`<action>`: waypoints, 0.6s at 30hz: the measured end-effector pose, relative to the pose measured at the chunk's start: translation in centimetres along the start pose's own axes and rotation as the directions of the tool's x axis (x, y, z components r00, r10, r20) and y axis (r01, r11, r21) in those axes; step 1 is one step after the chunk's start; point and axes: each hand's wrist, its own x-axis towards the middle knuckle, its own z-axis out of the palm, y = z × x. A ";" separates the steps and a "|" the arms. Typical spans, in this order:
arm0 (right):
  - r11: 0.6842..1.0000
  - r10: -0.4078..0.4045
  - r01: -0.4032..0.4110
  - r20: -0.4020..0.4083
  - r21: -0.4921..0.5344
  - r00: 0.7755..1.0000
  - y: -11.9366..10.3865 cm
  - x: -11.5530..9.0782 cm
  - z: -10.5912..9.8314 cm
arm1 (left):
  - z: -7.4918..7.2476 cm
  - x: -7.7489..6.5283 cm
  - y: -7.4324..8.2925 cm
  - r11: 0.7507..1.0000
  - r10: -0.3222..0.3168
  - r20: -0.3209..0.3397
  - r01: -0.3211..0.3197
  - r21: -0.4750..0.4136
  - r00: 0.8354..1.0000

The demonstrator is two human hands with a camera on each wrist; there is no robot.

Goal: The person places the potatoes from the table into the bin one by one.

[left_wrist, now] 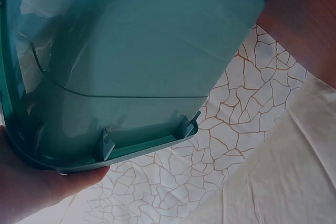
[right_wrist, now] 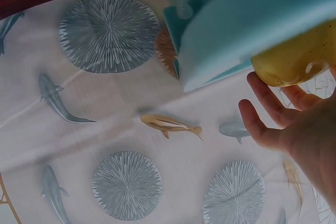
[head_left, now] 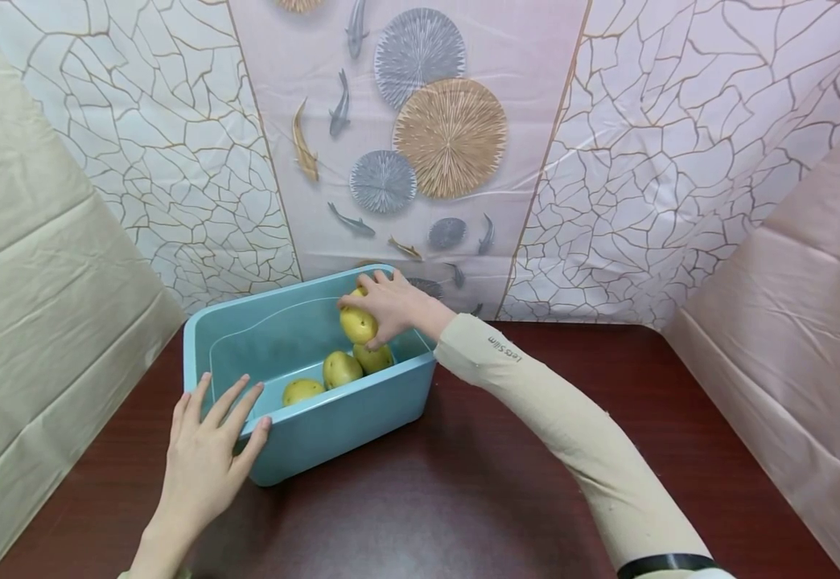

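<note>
A light blue plastic bin (head_left: 340, 430) stands on the table near the back cloth. My right hand (head_left: 398, 305) reaches over its right end and grips a yellow potato (head_left: 358, 323) from above, fingers and thumb spread round it. In the right wrist view the held potato (right_wrist: 296, 59) shows small dark specks. Below it in the bin lie a potato (head_left: 373, 359) partly under the hand, a middle potato (head_left: 342, 369) and a left potato (head_left: 302, 391). My left hand (head_left: 206, 458) rests at the bin's near left corner, fingers straight and spread over the rim, thumb apart at the front.
Dark red-brown table (head_left: 492, 490) surrounds the bin. A patterned cloth (head_left: 652, 161) hangs close behind it. Plain cloth walls, left (head_left: 36, 281) and right (head_left: 804, 297), bound the sides.
</note>
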 end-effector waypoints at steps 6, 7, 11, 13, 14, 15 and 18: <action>0.999 -0.001 0.002 0.012 -0.051 1.000 0.0 0.3 0.7 | 0.1 0.0 0.0 1.000 0.000 0.000 0.000 -0.001 1.000; 0.998 -0.003 0.004 0.013 -0.057 1.000 0.0 0.3 0.8 | 0.1 0.0 0.0 1.000 0.000 0.000 0.000 -0.002 1.000; 0.999 -0.011 0.012 0.020 -0.039 1.000 -0.1 0.5 1.2 | 0.0 0.0 -0.1 1.000 0.001 -0.005 -0.001 -0.005 1.000; 1.000 -0.012 0.013 0.020 -0.023 1.000 -0.1 0.6 1.3 | 0.0 0.0 0.0 1.000 0.000 -0.007 0.000 -0.008 1.000; 1.000 -0.012 0.012 0.021 -0.018 1.000 -0.2 0.6 1.4 | 0.0 0.0 0.0 1.000 0.001 -0.008 -0.001 -0.009 1.000; 1.000 -0.011 0.012 0.023 -0.014 1.000 -0.2 0.6 1.4 | 0.0 0.0 0.0 1.000 0.000 -0.007 0.000 -0.010 1.000; 1.000 -0.010 0.010 0.031 0.000 0.999 -0.2 0.5 1.4 | 0.0 0.0 0.0 1.000 0.000 -0.007 -0.001 -0.008 1.000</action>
